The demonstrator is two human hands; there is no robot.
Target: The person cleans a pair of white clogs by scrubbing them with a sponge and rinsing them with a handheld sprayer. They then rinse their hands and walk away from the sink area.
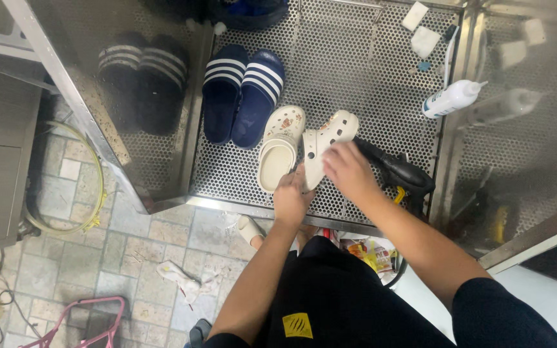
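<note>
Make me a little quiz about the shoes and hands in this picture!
1. True or false: the left hand touches a cream clog.
2. What colour are the striped slides beside the other cream clog?
A. red B. navy C. green
3. What white thing lies on its side on the metal tray?

Key: 1 true. 2 B. 3 a squeeze bottle.

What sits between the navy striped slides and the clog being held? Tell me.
In the head view, a second cream clog lies between the navy striped slides and the held clog.
</note>
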